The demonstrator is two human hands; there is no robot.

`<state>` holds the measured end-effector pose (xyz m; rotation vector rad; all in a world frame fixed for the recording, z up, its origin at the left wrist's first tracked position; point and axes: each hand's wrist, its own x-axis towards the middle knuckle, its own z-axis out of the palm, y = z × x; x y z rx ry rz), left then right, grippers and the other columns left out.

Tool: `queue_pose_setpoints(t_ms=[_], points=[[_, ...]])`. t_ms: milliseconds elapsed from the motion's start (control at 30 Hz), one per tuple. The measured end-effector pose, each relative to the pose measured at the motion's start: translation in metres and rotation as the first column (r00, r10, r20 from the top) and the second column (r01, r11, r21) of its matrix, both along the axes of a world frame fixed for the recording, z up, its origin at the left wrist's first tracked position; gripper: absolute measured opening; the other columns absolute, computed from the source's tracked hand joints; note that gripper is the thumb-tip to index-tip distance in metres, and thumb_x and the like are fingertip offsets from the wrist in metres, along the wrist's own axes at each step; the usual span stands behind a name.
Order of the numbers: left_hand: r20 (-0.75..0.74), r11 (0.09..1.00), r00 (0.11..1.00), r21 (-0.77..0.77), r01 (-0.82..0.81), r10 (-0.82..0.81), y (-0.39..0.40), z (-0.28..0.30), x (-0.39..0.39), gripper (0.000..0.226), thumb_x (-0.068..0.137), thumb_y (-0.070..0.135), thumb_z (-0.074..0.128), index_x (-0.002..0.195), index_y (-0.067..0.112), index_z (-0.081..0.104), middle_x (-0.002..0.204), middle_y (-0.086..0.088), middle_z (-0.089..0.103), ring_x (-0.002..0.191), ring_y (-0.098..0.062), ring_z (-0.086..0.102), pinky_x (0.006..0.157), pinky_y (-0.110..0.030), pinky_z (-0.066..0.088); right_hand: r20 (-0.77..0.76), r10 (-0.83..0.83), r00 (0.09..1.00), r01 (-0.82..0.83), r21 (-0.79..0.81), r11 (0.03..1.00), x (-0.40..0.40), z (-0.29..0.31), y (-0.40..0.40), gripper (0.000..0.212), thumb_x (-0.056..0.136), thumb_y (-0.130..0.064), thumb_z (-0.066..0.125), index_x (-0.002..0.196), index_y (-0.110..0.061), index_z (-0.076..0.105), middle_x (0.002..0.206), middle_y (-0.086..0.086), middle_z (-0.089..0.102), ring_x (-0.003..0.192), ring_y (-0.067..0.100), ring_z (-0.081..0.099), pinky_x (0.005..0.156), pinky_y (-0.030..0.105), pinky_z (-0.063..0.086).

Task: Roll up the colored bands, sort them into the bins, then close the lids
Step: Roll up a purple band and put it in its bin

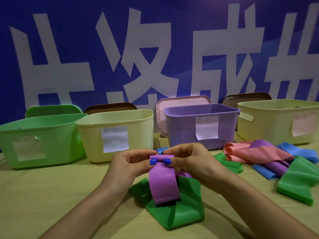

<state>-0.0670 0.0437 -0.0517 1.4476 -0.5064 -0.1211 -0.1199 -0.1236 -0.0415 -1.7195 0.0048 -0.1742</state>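
My left hand (133, 163) and right hand (188, 161) both pinch the rolled top of a purple band (163, 183), thumbs in front and fingers curled behind, its loose end hanging over a green band (183, 209) lying on the table (51, 195). To my right a heap of pink, purple, blue and green bands (269, 163) lies near the bins. Beyond my hands stand four open bins in a row: green bin (57, 135), cream bin (138, 128), purple bin (227, 128) and another cream bin (276, 125), lids propped behind them.
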Motion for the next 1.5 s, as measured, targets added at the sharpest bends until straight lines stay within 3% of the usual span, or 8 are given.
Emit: queue_pose_setpoints(t_ms=[200,333,700,867,967,1133,1333,1500], points=[[-0.065,0.999,0.997,0.009,0.046,-0.045,-0.0010,-0.0012,0.0012,0.026,0.068,-0.011,0.067,0.080,0.011,0.075,0.088,-0.013,0.074,0.082,-0.023,0.071,0.068,-0.024,0.058,0.032,-0.053,0.998,0.054,-0.029,0.998,-0.0005,0.0016,-0.0016,0.021,0.073,0.006,0.070,0.083,-0.013,0.071,0.084,0.006,0.073,0.082,0.022,0.069,0.076,0.031,0.058],[-0.197,0.991,0.974,-0.095,0.096,-0.113,-0.0006,-0.0001,0.0023,0.024,0.064,0.005,0.067,0.087,-0.002,0.071,0.090,-0.020,0.073,0.075,-0.023,0.071,0.061,-0.024,0.058,0.023,-0.035,0.999,0.035,-0.002,0.999,0.0001,0.0013,-0.0016,0.023,0.073,0.007,0.070,0.086,-0.011,0.072,0.085,0.007,0.074,0.086,0.024,0.070,0.081,0.036,0.058],[0.273,0.987,0.961,0.137,-0.077,0.037,-0.0010,0.0019,-0.0046,0.021,0.068,-0.001,0.074,0.080,0.016,0.075,0.080,0.003,0.075,0.077,-0.007,0.071,0.067,-0.014,0.053,0.008,-0.027,1.000,0.026,0.038,0.999,0.0033,-0.0040,-0.0009,0.020,0.074,-0.007,0.070,0.094,-0.008,0.073,0.093,0.010,0.073,0.094,0.028,0.068,0.088,0.045,0.054],[0.067,0.998,0.997,0.048,0.032,-0.035,-0.0007,-0.0015,0.0005,0.037,0.062,0.001,0.074,0.098,0.012,0.070,0.093,-0.004,0.075,0.087,-0.012,0.071,0.074,-0.020,0.056,0.015,-0.045,0.999,0.045,0.021,0.999,0.0025,-0.0032,0.0007,0.021,0.079,0.002,0.067,0.092,-0.013,0.072,0.095,0.008,0.073,0.093,0.025,0.069,0.086,0.043,0.055],[-0.117,0.990,0.984,-0.042,0.131,-0.135,-0.0014,-0.0012,-0.0009,0.023,0.059,0.004,0.070,0.080,0.008,0.076,0.088,-0.016,0.074,0.078,-0.022,0.072,0.068,-0.025,0.059,0.027,-0.036,0.999,0.036,0.020,0.999,0.0022,-0.0015,-0.0008,0.026,0.079,0.006,0.065,0.091,-0.016,0.072,0.095,0.006,0.074,0.094,0.023,0.069,0.086,0.040,0.056],[-0.039,0.998,0.997,0.000,0.062,-0.062,-0.0011,0.0002,-0.0013,0.028,0.051,-0.001,0.071,0.077,0.011,0.077,0.086,-0.013,0.074,0.081,-0.021,0.072,0.075,-0.028,0.058,0.065,-0.029,0.997,0.030,-0.007,1.000,0.0018,-0.0019,0.0006,0.032,0.076,0.009,0.067,0.092,-0.018,0.072,0.094,0.003,0.074,0.095,0.019,0.068,0.088,0.036,0.055],[0.080,0.997,0.997,0.069,-0.026,0.021,-0.0028,-0.0011,-0.0015,0.030,0.062,-0.016,0.070,0.080,0.007,0.074,0.079,-0.007,0.075,0.074,-0.013,0.072,0.063,-0.017,0.055,0.059,-0.041,0.997,0.047,-0.105,0.993,0.0022,-0.0032,0.0044,0.027,0.074,-0.016,0.072,0.101,-0.015,0.071,0.098,0.006,0.073,0.097,0.021,0.067,0.089,0.041,0.054],[-0.080,0.994,0.993,0.055,0.096,-0.092,-0.0009,-0.0014,0.0012,0.039,0.058,-0.007,0.073,0.095,0.004,0.069,0.092,-0.014,0.074,0.086,-0.023,0.071,0.078,-0.029,0.058,0.071,-0.068,0.995,0.074,-0.084,0.994,0.0020,-0.0041,0.0037,0.018,0.080,-0.004,0.068,0.093,-0.016,0.071,0.097,0.004,0.072,0.095,0.020,0.067,0.083,0.035,0.057]])
